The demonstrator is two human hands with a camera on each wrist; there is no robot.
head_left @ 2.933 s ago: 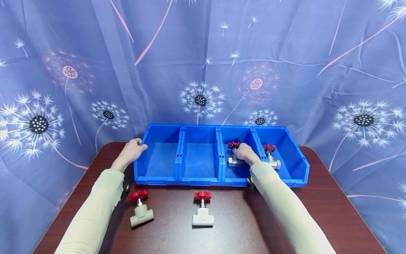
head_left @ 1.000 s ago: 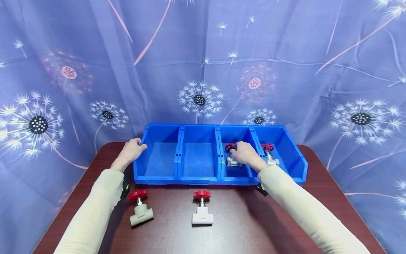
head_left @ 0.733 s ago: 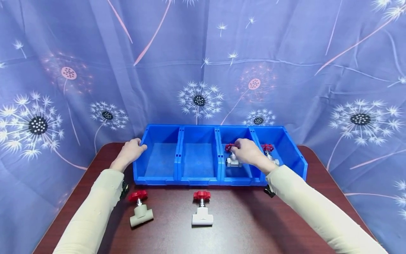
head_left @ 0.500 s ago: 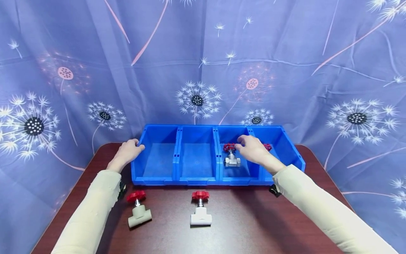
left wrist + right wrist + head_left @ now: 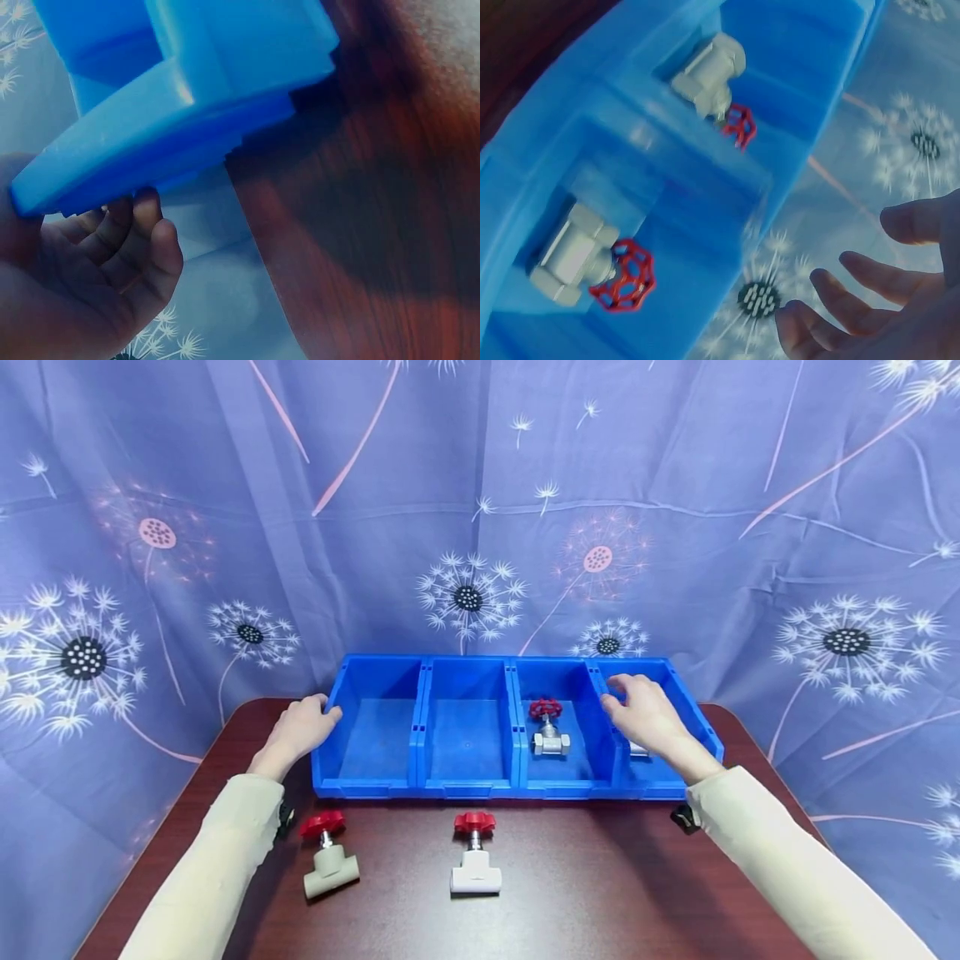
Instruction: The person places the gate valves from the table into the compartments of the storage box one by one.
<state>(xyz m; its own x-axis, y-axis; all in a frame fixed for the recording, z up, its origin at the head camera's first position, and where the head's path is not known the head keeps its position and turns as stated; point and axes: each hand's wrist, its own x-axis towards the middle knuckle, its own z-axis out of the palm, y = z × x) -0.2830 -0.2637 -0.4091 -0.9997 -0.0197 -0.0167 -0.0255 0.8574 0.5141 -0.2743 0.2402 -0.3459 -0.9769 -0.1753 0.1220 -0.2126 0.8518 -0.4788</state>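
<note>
My left hand (image 5: pixel 298 729) holds the left wall of a row of blue storage bins (image 5: pixel 381 792); in the left wrist view, the curled fingers (image 5: pixel 166 247) lie along the wall's outer side. My right hand (image 5: pixel 648 717) hovers over the rightmost bin with parted, slightly bent fingers and holds nothing. In the third bin from the left stands a metal gate valve (image 5: pixel 551 743) with a red handwheel. Another metal gate valve (image 5: pixel 639 749) sits in the rightmost bin, mostly hidden by the right hand; the right wrist view shows both valves.
On the brown table (image 5: pixel 555 893), in front of the bins, lie a beige plastic valve (image 5: pixel 330 868) at left and a white plastic valve (image 5: pixel 476 872) near the middle, both with red handwheels. A blue curtain with dandelion prints (image 5: pixel 360 568) hangs behind the bins.
My right hand has let go of the metal gate valve in the third bin and moved right, over the rightmost bin. My left hand has shifted slightly left and stays at the bin wall.
</note>
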